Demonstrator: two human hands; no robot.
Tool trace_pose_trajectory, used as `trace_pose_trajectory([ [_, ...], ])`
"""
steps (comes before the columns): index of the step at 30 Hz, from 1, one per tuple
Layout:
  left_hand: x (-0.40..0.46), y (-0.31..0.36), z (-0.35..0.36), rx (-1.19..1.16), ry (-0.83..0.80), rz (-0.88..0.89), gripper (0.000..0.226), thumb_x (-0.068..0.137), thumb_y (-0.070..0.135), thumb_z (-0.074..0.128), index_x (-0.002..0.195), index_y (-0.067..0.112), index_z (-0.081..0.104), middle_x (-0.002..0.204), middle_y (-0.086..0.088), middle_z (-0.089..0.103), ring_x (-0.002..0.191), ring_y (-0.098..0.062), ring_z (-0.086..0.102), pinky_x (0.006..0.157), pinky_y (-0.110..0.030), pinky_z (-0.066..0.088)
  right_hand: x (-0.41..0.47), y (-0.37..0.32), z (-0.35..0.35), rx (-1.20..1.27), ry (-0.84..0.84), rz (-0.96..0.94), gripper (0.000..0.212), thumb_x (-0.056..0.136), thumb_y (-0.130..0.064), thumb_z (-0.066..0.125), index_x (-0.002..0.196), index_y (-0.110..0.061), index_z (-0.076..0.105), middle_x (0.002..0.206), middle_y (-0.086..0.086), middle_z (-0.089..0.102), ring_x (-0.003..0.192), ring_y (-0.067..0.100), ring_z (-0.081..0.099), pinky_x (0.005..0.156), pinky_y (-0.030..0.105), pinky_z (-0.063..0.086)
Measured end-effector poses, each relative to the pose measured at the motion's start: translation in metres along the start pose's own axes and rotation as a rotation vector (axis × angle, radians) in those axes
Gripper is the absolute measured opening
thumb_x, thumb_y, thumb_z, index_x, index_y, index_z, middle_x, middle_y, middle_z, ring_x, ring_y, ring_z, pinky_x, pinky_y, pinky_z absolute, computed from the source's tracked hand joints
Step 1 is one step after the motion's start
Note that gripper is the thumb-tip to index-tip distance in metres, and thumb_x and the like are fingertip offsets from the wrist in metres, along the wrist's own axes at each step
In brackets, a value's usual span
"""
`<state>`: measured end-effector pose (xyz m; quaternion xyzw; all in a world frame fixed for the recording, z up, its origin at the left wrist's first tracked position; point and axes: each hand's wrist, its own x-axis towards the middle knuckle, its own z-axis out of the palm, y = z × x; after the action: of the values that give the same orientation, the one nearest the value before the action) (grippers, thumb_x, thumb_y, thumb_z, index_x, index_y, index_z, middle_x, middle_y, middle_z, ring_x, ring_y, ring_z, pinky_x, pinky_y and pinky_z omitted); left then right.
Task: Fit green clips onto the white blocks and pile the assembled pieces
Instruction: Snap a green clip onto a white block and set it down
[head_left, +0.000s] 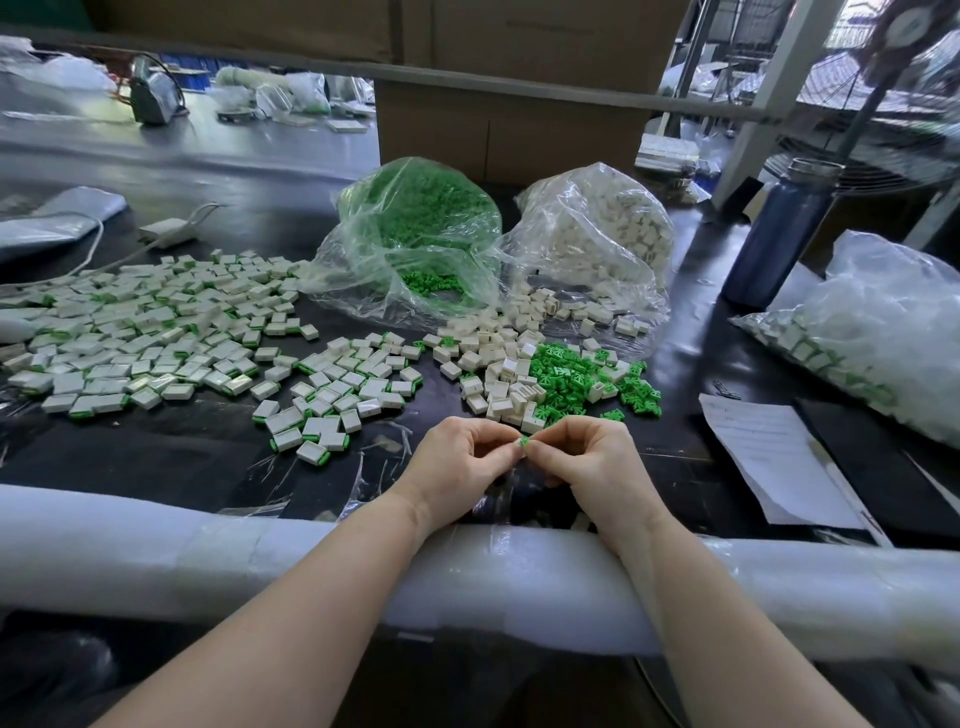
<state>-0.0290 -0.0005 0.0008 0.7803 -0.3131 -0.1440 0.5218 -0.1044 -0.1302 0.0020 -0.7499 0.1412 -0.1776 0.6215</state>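
Clip (524, 441) pinched between both hands (457, 457).

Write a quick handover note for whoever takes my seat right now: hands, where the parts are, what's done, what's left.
Hands: left hand and right hand meet over the table edge, both pinching one green clip; whether a block is there too is hidden.
Parts: loose white blocks and loose green clips lie just ahead; refill bags of clips and blocks behind them.
Done: a wide pile of assembled pieces spreads left.
Left: finish this piece, add it to the pile, work through the loose heaps.
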Motion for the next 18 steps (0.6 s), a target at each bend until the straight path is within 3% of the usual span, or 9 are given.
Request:
trace_pose_trajectory([
  [3, -0.0004, 0.0012, 0.0001, -0.002, -0.007, -0.004, 0.013, 0.085, 0.010, 0.062, 0.089, 0.020, 0.070, 0.087, -0.007, 0.072, 0.085, -0.023, 0.066, 0.083, -0.033, 0.051, 0.0000, 0.0002, 0.0010, -0.005, -0.024, -0.009, 0.018, 0.074, 0.001, 0.073, 0.063, -0.011, 0.066, 0.050, -0.004, 0.062, 0.046, 0.002, 0.053, 0.047, 0.014, 0.042],
  [9, -0.0012, 0.0032, -0.0025, -0.077, -0.027, 0.007, 0.012, 0.086, 0.005, 0.058, 0.086, 0.012, 0.067, 0.075, -0.003, 0.064, 0.066, -0.009, 0.054, 0.066, -0.020, 0.046, -0.0002, 0.0010, -0.0011, 0.080, 0.003, -0.025, 0.011, 0.079, -0.003, 0.069, 0.073, -0.011, 0.066, 0.060, -0.004, 0.065, 0.056, 0.006, 0.059, 0.054, 0.017, 0.047],
  [11, -0.0008, 0.0043, -0.0030, -0.115, -0.030, 0.025, 0.013, 0.087, 0.002, 0.057, 0.088, 0.012, 0.066, 0.086, -0.005, 0.063, 0.073, -0.008, 0.056, 0.070, -0.012, 0.045, 0.0003, 0.0012, -0.0009, 0.101, -0.011, -0.025, 0.005, 0.084, -0.006, 0.065, 0.081, -0.010, 0.067, 0.067, -0.005, 0.067, 0.063, 0.006, 0.062, 0.058, 0.018, 0.051],
  [14, -0.0006, 0.0053, -0.0035, -0.102, -0.031, 0.064, 0.011, 0.087, 0.003, 0.059, 0.089, 0.012, 0.065, 0.106, -0.006, 0.052, 0.088, -0.005, 0.054, 0.079, -0.003, 0.040, 0.0004, -0.0003, 0.0023, 0.137, -0.148, 0.020, 0.014, 0.091, -0.016, 0.055, 0.086, -0.012, 0.068, 0.072, -0.004, 0.068, 0.071, 0.008, 0.063, 0.065, 0.019, 0.053],
  [18, -0.0020, 0.0054, -0.0044, -0.084, -0.055, 0.075, 0.010, 0.088, 0.006, 0.059, 0.091, 0.014, 0.065, 0.116, -0.009, 0.044, 0.092, -0.007, 0.051, 0.078, -0.001, 0.039, 0.0004, -0.0041, 0.0039, 0.073, -0.269, 0.038, 0.021, 0.090, -0.023, 0.052, 0.082, -0.015, 0.069, 0.066, -0.008, 0.066, 0.066, 0.004, 0.061, 0.061, 0.014, 0.049],
])
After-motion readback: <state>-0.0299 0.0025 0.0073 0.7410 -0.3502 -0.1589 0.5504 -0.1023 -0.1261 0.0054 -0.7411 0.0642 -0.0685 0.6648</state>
